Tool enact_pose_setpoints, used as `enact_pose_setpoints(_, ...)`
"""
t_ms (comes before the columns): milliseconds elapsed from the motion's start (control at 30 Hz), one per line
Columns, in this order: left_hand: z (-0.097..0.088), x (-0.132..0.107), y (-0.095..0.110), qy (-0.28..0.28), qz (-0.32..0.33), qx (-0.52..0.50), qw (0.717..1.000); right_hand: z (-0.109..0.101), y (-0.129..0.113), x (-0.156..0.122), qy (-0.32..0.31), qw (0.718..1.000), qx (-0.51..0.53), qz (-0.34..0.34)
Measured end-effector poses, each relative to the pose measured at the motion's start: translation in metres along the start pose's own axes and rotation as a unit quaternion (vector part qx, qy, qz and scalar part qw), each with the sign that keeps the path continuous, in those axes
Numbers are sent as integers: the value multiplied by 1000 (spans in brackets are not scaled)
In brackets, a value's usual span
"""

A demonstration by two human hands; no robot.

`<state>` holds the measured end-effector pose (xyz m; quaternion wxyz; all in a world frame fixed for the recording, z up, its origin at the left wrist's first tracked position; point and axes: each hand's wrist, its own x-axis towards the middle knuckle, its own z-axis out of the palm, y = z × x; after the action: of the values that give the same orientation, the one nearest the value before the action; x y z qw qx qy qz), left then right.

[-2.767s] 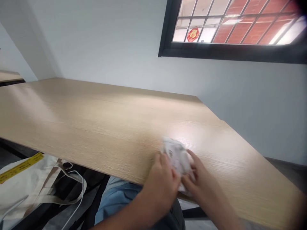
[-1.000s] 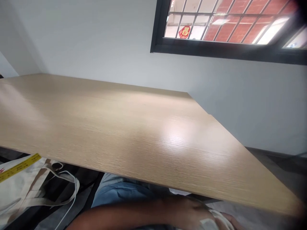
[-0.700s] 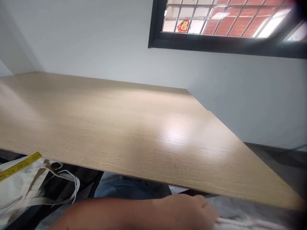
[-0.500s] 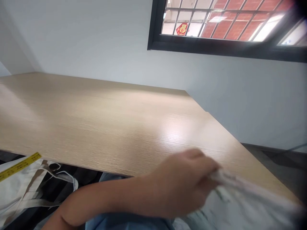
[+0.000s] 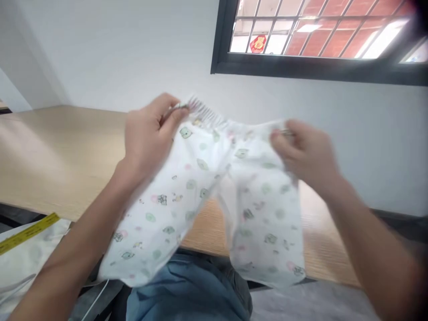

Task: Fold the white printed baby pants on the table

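Up in the air above the light wood-grain bench (image 5: 67, 151), a pair of small white baby trousers printed with pale green and pink animal figures (image 5: 207, 196) hangs spread between both hands. The left hand (image 5: 150, 131) pinches the gathered elastic waistband at its left end, thumb and fingers closed tight on the cloth, so its grip is narrow and holding the trousers. The right hand (image 5: 306, 154) holds the other end of the waistband the same way, fingers curled in on the fabric (this hand is blurred, so the exact finger placement is hard to read). The waistband runs roughly level between the two hands, slightly higher on the left. Both trouser legs dangle down in front of the near edge of the bench, apart from each other, their hems hanging over the person's lap in blue denim (image 5: 187, 290). At the lower left, beneath the bench edge, lies a cream canvas bag (image 5: 20, 254) with a yellow printed strip (image 5: 28, 232) across it. Behind the bench stands a plain white wall (image 5: 133, 49), with a black-framed barred window (image 5: 321, 40) at the upper right showing red brick beyond.
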<state>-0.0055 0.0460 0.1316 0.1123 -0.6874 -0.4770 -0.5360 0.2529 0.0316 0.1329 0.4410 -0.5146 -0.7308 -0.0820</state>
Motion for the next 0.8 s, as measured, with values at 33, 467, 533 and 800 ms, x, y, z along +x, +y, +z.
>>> enact_pose_setpoints(33, 11, 2, -17, -65, -24, 43, 997, 19, 6, 7, -42, 999, -11, 12)
enact_pose_setpoints(467, 142, 8, -110, -358, -147, 187, 903, 170, 96, 52, -269, 954, -66, 119)
enact_pose_setpoints(533, 144, 5, -99, -356, -130, 182, 907, 167, 99, 49, -266, 954, -67, 124)
enact_pose_setpoints(800, 148, -38, -10, -535, 80, -41, 840, 117, 75, 9, -377, 924, 62, 31)
